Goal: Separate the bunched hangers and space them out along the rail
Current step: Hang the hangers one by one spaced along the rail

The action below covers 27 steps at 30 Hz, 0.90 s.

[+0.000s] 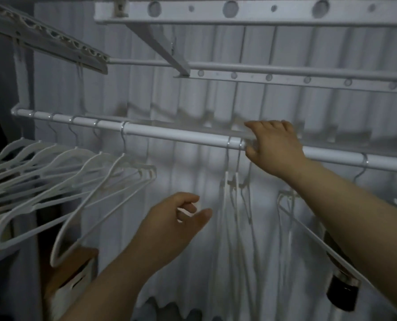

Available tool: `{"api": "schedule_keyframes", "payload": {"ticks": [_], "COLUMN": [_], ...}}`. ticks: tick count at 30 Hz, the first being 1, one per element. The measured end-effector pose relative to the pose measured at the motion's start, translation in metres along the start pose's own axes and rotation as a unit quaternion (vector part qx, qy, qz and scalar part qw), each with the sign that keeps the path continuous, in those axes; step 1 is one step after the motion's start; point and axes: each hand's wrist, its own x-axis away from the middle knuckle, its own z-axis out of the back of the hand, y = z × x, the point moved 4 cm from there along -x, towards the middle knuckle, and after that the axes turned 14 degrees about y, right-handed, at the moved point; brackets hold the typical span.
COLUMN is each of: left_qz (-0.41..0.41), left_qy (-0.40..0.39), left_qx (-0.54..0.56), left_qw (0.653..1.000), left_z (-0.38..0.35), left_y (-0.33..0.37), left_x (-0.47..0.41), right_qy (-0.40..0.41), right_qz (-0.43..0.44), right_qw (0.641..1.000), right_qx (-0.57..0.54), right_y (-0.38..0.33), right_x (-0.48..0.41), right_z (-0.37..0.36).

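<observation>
Now: right hand (274,147) curled over rail (181,135), touching bunched hangers (231,181) on their right side. Left hand (176,218) loosely curled, holding nothing, below-left of bunch. Rail runs left-right; free span lies leftward, toward spaced hangers (77,181).

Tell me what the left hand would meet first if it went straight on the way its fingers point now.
Probably the bunched hangers hanging from the rail right of the left hand; depth is unclear.
</observation>
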Motion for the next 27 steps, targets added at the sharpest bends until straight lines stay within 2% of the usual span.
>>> {"api": "schedule_keyframes", "payload": {"ticks": [4,9,13,15,17,21,24,27], "left_qz": [0.049,0.083,0.187,0.207,0.197,0.162,0.110,0.061], "left_qy": [-0.053,-0.050,-0.069,-0.089,-0.079,-0.005,0.024,0.018], "left_qx": [-0.045,-0.113,-0.039,-0.016,-0.011,-0.026,-0.075,-0.148], "left_qw": [0.996,0.989,0.979,0.974,0.977,0.986,0.991,0.987], "left_z": [-0.040,-0.053,-0.055,-0.058,-0.055,-0.038,-0.021,-0.007], "left_y": [0.009,0.000,-0.007,-0.011,-0.014,-0.019,-0.023,-0.026], "left_x": [0.025,0.032,0.035,0.037,0.035,0.026,0.018,0.011], "right_qy": [-0.038,-0.022,-0.009,-0.012,-0.011,-0.005,0.007,0.015], "right_qz": [0.005,0.032,0.036,0.034,0.028,0.023,0.026,0.030], "right_qw": [0.999,0.998,0.998,0.998,0.998,0.998,0.997,0.997], "right_qx": [-0.029,-0.044,-0.050,-0.053,-0.057,-0.065,-0.068,-0.070], "right_y": [0.014,0.016,0.018,0.018,0.017,0.012,0.001,-0.015], "right_x": [0.012,0.016,0.016,0.016,0.015,0.013,0.007,-0.001], "right_z": [-0.008,-0.015,-0.018,-0.019,-0.021,-0.024,-0.025,-0.025]}}
